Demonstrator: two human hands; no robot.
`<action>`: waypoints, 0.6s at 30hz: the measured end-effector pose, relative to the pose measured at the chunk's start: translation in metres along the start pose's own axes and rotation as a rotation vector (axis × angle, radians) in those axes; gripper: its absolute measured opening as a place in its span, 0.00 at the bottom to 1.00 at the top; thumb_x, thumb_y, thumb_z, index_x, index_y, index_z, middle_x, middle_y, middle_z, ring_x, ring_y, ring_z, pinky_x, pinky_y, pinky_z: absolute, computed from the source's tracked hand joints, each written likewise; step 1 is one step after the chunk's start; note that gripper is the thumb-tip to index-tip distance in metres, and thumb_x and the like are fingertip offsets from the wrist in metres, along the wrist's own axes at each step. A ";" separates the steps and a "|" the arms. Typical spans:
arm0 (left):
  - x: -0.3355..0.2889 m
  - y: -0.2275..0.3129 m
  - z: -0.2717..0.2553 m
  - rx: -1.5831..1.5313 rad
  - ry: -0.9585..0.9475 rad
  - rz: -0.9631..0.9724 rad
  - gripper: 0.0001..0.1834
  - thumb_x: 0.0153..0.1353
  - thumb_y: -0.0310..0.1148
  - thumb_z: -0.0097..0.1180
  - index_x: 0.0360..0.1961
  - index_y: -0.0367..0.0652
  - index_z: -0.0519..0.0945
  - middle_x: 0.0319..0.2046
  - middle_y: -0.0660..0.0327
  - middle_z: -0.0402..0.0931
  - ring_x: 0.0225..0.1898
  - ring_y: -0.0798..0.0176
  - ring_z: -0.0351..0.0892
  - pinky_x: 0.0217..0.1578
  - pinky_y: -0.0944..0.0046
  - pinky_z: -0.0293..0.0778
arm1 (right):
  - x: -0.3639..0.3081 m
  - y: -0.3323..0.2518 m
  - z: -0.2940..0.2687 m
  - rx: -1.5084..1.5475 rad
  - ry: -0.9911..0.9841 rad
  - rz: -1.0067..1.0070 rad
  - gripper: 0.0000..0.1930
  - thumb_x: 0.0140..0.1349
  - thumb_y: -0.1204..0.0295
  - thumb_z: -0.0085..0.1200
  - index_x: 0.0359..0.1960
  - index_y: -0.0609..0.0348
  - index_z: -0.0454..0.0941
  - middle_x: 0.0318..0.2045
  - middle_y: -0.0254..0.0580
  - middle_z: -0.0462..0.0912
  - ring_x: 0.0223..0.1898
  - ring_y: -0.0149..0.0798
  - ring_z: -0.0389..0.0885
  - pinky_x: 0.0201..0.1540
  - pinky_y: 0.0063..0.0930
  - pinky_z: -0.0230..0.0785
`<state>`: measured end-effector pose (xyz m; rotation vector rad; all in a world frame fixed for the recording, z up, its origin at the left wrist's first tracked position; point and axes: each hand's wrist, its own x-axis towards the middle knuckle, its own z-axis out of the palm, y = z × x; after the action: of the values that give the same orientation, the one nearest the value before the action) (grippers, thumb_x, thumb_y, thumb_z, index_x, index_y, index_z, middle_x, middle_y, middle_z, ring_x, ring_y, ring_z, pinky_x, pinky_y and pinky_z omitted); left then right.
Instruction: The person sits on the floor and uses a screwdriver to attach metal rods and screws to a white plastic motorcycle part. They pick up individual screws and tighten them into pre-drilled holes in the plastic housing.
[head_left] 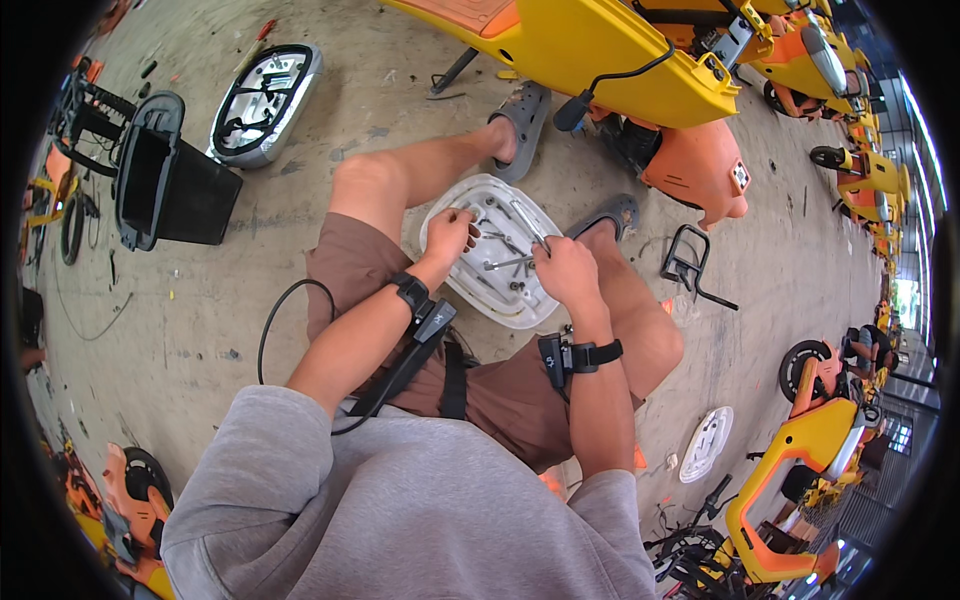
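Note:
Between my legs on the floor lies a shallow white plastic shell (505, 312) with rounded corners. Several metal tools, bolts and small dark parts rest in it. My right hand (567, 272) is closed at the shell's right side on a slim silver metal tool (527, 220), which points up and left; its exact kind is not clear. My left hand (451, 236) hangs over the shell's left edge with its fingers curled inward. Whatever its fingers hold, if anything, is too small to make out.
A black bin (185, 190) lies tipped at the left, near a white shell with a black rim (262, 105). Ahead stands a yellow scooter body (610, 60) with an orange part (695, 172). A black metal bracket (686, 260) and another white shell (706, 445) lie at the right.

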<state>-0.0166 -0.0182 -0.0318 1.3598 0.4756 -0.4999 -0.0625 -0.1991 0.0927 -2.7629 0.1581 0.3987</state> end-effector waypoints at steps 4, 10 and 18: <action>-0.002 0.003 0.000 0.007 -0.010 -0.006 0.12 0.66 0.34 0.48 0.36 0.35 0.78 0.25 0.58 0.78 0.21 0.68 0.74 0.23 0.68 0.70 | -0.001 -0.001 -0.002 -0.003 0.004 0.000 0.13 0.60 0.65 0.53 0.31 0.64 0.82 0.28 0.60 0.82 0.36 0.60 0.82 0.42 0.50 0.73; -0.002 0.001 -0.001 0.014 -0.029 0.001 0.13 0.66 0.35 0.48 0.36 0.35 0.78 0.25 0.58 0.78 0.22 0.68 0.75 0.24 0.68 0.70 | 0.000 0.000 0.002 0.017 0.014 -0.011 0.13 0.60 0.66 0.53 0.30 0.65 0.82 0.28 0.61 0.82 0.35 0.60 0.81 0.43 0.50 0.73; -0.001 0.000 0.000 0.015 -0.043 0.015 0.13 0.67 0.36 0.48 0.36 0.35 0.78 0.25 0.58 0.79 0.21 0.68 0.74 0.22 0.68 0.69 | 0.002 0.001 0.008 0.041 -0.016 -0.012 0.13 0.60 0.66 0.53 0.30 0.65 0.82 0.29 0.62 0.82 0.35 0.61 0.81 0.43 0.50 0.73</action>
<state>-0.0179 -0.0184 -0.0311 1.3636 0.4265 -0.5205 -0.0630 -0.1976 0.0841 -2.7185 0.1439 0.4103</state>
